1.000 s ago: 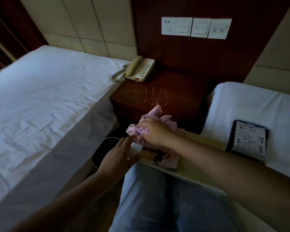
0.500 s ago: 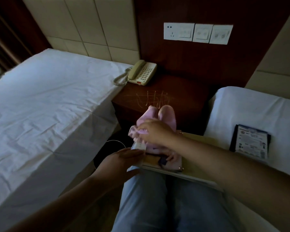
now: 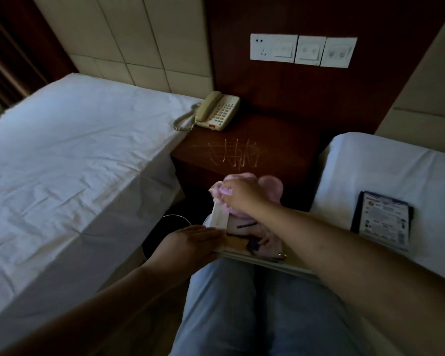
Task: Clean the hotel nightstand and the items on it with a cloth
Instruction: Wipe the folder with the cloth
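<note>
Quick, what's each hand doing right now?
Left hand: open, fingers flat against the booklets on the lap.
Right hand: gripping the pink cloth.

Both arms reach forward over the lap, hands close together.

The right hand [image 3: 244, 195] is knuckles-up, fingers curled and bunching a cloth [image 3: 270, 187] under the palm. The left hand [image 3: 190, 242] lies lower and nearer, palm down, fingers straight and together, pressing flat on a booklet [image 3: 249, 237]. Both forearms are bare, the right crossing in from the lower right.
</note>
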Motion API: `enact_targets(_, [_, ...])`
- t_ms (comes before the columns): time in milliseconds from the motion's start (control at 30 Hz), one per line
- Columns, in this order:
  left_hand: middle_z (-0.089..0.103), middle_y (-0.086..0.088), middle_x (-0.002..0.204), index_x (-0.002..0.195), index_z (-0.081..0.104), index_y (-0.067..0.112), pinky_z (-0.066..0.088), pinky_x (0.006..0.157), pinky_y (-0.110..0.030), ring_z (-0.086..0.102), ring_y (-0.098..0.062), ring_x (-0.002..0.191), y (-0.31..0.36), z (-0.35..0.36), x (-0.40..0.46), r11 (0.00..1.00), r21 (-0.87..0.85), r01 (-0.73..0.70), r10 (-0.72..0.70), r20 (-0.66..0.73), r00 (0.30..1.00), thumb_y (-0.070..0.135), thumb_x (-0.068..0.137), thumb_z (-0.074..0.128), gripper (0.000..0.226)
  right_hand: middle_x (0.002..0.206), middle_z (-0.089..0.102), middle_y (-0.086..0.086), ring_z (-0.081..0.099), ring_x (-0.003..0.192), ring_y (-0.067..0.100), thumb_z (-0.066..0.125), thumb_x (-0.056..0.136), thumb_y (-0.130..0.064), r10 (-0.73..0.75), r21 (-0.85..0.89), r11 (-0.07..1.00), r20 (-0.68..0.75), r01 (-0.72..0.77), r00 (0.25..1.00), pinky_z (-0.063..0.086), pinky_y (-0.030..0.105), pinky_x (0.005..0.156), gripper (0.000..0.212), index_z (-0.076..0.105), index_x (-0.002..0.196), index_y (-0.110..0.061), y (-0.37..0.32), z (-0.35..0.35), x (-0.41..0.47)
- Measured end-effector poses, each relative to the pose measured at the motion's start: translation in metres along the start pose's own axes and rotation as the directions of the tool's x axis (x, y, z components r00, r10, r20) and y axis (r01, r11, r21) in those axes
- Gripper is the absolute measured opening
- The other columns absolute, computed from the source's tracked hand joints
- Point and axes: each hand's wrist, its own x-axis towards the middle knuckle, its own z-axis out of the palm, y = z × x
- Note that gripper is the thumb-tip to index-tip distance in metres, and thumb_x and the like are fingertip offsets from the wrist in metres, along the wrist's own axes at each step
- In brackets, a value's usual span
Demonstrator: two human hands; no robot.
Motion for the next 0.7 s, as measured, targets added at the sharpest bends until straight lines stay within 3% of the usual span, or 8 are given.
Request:
enact_targets(133, [0.063,0.014,0.137,0.134,0.062,0.035,0.055,0.096,-0.03,0.06,-0.009,0.122,0.006,-0.007,0.004,1.0,-0.001,0.022,-0.022,-0.06,0.998,0.042,0.092,0.067,0.043,0.123,0.06,-0.001,0.055,0.119,0.024,0.058,0.097,-0.039,0.072,-0.03,0.997,-0.095,-0.075,0.993,0.044,0.037,0.088,0.03,0.067,0.125,-0.033,-0.004,0.021,-0.002])
enact_targets(200, [0.064,0.011,0.134,0.134,0.06,0.034,0.053,0.1,-0.034,0.055,-0.009,0.121,0.006,-0.011,0.007,0.999,0.013,0.033,-0.031,-0.141,0.99,0.048,0.089,0.067,0.048,0.126,0.06,-0.003,0.052,0.122,0.023,0.058,0.097,-0.041,0.009,-0.003,1.0,-0.061,-0.009,0.998,0.043,0.042,0.093,0.03,0.067,0.124,-0.033,-0.009,0.016,-0.017])
enact_targets(333, [0.042,-0.008,0.153,0.153,0.039,0.019,0.04,0.115,-0.05,0.042,-0.027,0.141,-0.001,-0.023,0.019,0.978,0.061,0.198,-0.187,-0.161,0.969,0.076,0.067,0.074,0.109,0.132,0.059,0.002,0.054,0.122,0.027,0.062,0.095,-0.04,-0.1,-0.021,0.995,-0.004,0.1,0.995,0.045,0.042,0.094,0.036,0.064,0.129,-0.027,-0.019,0.003,-0.05])
enact_targets(400, [0.028,-0.009,0.162,0.159,0.023,0.016,0.029,0.121,-0.051,0.027,-0.027,0.151,-0.005,-0.024,0.026,0.979,0.106,0.174,-0.165,-0.086,0.983,0.084,0.061,0.069,0.127,0.126,0.062,0.003,0.056,0.116,0.027,0.061,0.096,-0.042,-0.161,-0.036,0.986,-0.024,0.16,0.987,0.046,0.04,0.089,0.033,0.066,0.124,-0.025,-0.023,0.004,-0.066])
enact_targets(500, [0.006,-0.006,0.17,0.162,-0.001,0.022,0.016,0.126,-0.048,0.004,-0.021,0.157,-0.005,-0.018,0.033,0.979,0.156,0.128,-0.141,0.077,0.987,0.09,0.063,0.058,0.134,0.121,0.064,0.002,0.055,0.113,0.025,0.058,0.095,-0.049,-0.27,-0.035,0.963,-0.042,0.269,0.962,0.042,0.04,0.093,0.034,0.069,0.116,-0.025,-0.023,0.009,-0.083])
enact_targets(600, [-0.003,-0.005,0.171,0.162,-0.008,0.024,0.011,0.126,-0.044,-0.003,-0.019,0.157,0.0,-0.01,0.036,0.983,0.112,0.144,-0.162,0.164,0.973,0.092,0.064,0.057,0.135,0.114,0.065,-0.001,0.053,0.109,0.016,0.059,0.087,-0.053,-0.426,-0.042,0.904,-0.074,0.424,0.902,0.037,0.033,0.097,0.033,0.072,0.1,-0.026,-0.004,0.022,-0.102])
enact_targets(700, [-0.005,-0.002,0.17,0.16,-0.011,0.025,0.008,0.127,-0.044,-0.004,-0.016,0.157,0.004,-0.008,0.041,0.984,0.063,0.167,-0.178,0.259,0.949,0.09,0.065,0.059,0.135,0.105,0.065,-0.008,0.055,0.103,0.013,0.069,0.081,-0.052,-0.36,0.091,0.929,-0.005,0.359,0.933,0.044,0.038,0.096,0.027,0.072,0.094,-0.029,0.023,0.031,-0.117])
